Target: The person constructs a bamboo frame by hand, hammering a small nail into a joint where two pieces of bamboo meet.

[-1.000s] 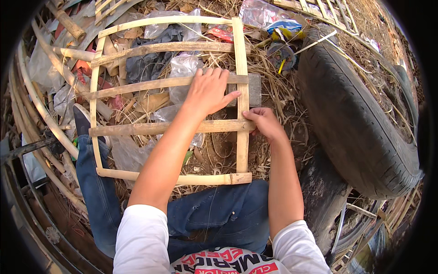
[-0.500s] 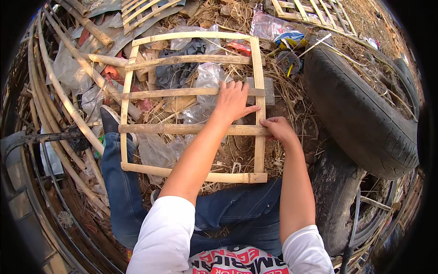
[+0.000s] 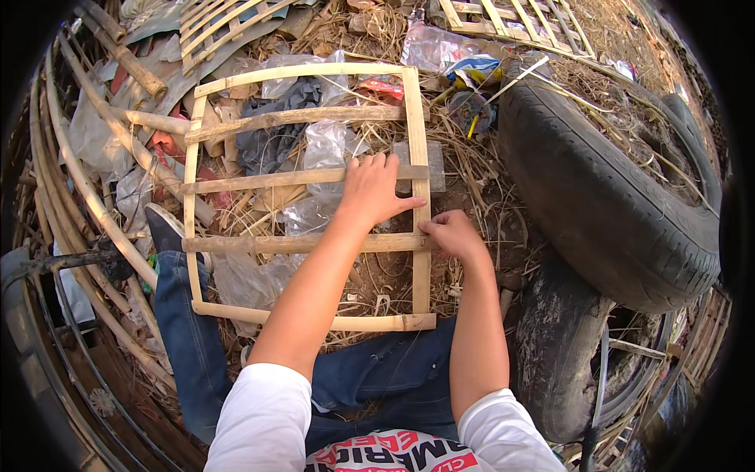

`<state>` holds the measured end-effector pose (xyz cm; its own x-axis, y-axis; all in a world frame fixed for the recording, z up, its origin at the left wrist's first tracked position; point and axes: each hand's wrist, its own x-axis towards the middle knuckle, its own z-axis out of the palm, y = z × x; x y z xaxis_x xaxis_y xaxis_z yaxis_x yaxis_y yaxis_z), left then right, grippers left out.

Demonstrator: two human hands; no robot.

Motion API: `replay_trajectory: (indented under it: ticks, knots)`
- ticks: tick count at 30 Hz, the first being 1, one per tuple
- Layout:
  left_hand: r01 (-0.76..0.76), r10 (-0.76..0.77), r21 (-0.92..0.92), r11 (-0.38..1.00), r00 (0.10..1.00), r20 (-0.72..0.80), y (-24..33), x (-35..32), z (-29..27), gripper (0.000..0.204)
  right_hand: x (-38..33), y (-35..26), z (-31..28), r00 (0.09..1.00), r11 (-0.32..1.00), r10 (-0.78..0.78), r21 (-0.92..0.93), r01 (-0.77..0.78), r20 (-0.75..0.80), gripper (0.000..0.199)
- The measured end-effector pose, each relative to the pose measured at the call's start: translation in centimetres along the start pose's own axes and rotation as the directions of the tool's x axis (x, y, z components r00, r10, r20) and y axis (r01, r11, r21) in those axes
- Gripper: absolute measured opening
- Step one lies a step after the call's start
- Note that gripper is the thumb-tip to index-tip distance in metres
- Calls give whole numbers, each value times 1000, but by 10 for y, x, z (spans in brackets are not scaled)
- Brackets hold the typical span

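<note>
Just beyond the bent legs (image 3: 385, 358), the bamboo frame (image 3: 267, 244) spans the littered ground (image 3: 393, 274), looking light and springy, its slats likely stiff lengthwise but prone to splitting. The right hand (image 3: 456, 236) has its grip clamped on the frame's right-side joint, probably the firmest hold. Slightly farther, the left hand (image 3: 370, 193) lies over the middle slat (image 3: 267, 182) (whether its grip closes underneath, I cannot tell).

The only view, a wide fisheye worn on the head, looks down, near enough for the frame (image 3: 295, 178) to fill much of its middle, forearms (image 3: 317, 279) entering below.
</note>
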<state>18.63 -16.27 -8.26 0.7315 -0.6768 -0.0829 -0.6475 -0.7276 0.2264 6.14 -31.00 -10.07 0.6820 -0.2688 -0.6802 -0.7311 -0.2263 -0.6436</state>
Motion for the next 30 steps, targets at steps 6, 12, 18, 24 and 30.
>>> replay_trajectory:
  ticks: [6,12,18,24,30]
  knots:
    - [34,-33,28,999,999,-24,4,5,1,87,8,-7,3,998,985,19,-173,-28,-53,49]
    - [36,-33,56,998,998,-53,6,-2,1,83,10,-14,8,997,972,59,-225,-67,-41,53]
    - [26,-19,80,996,996,-88,10,-5,5,81,18,1,8,994,985,-56,-170,39,-97,52]
    - [45,-35,95,994,993,-109,6,-4,9,76,19,0,10,992,991,-88,-112,77,-92,53]
    - [27,-14,87,996,990,-140,9,-4,12,77,27,8,4,996,993,-73,-99,67,-51,51]
